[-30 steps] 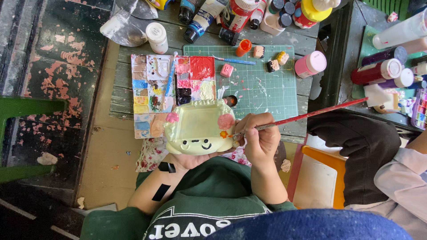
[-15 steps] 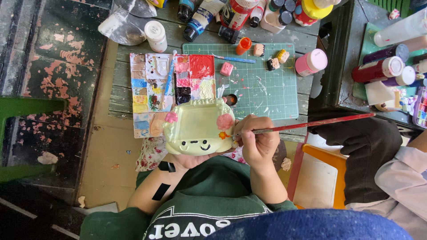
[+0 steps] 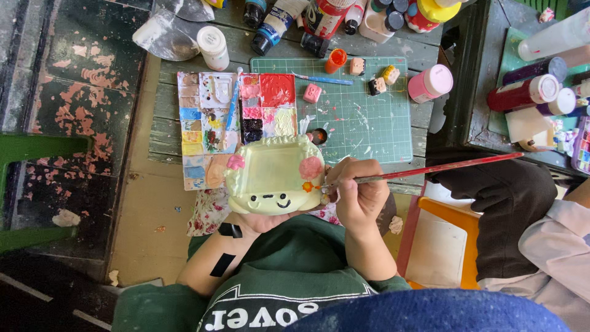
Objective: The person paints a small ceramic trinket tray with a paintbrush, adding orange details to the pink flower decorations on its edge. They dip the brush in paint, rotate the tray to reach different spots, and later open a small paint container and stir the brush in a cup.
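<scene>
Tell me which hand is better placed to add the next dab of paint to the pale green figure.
Probably the right hand: it grips the red-handled brush, whose tip sits at the pale green figure's right edge. The left hand is underneath, supporting the figure.

Beyond your right hand and its grip on the brush, you have a weathered green plank table. Straight past the grip lies a green cutting mat; to the left of it lies a paint-smeared palette. Farther off, along the table's back edge, stand paint bottles, a white jar and a pink jar.
</scene>
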Demonstrator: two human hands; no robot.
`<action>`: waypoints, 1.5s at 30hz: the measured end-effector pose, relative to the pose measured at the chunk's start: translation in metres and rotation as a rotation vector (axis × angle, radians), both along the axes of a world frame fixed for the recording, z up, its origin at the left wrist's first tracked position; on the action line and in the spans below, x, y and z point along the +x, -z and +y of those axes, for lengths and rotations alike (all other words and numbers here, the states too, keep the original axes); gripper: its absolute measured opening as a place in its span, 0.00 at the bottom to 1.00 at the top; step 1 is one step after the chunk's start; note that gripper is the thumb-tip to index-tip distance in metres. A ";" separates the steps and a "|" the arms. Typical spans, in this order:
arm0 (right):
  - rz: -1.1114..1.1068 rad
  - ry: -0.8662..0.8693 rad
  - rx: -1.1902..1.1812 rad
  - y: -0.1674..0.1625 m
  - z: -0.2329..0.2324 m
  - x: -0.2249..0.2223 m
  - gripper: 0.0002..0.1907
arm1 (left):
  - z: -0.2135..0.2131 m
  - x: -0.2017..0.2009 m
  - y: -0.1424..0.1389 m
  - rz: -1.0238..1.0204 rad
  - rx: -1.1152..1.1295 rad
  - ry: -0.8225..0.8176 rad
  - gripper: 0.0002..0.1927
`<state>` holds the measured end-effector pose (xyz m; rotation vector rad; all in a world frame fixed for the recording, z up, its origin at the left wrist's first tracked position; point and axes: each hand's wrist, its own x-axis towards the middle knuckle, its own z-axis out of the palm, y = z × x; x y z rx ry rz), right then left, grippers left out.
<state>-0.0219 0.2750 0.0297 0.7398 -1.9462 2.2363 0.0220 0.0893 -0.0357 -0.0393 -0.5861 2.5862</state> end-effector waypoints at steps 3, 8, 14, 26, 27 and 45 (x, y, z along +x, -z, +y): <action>-0.008 0.013 0.009 0.001 0.001 0.001 0.04 | 0.000 0.002 0.005 -0.049 -0.067 -0.002 0.32; -0.010 -0.008 0.027 0.000 0.000 0.001 0.03 | 0.000 0.003 0.003 -0.061 -0.151 -0.022 0.31; -0.008 -0.013 0.053 -0.001 0.000 0.001 0.03 | -0.001 0.002 0.001 -0.035 -0.062 -0.027 0.32; -0.048 0.014 -0.092 0.004 0.002 0.005 0.08 | 0.003 -0.012 -0.033 -0.005 -0.129 -0.085 0.60; -0.036 0.011 -0.074 0.003 0.002 0.007 0.08 | 0.003 -0.012 -0.035 0.005 -0.161 -0.099 0.59; 0.163 -0.057 0.088 -0.007 0.003 0.007 0.06 | -0.002 -0.009 -0.036 0.041 -0.223 -0.139 0.60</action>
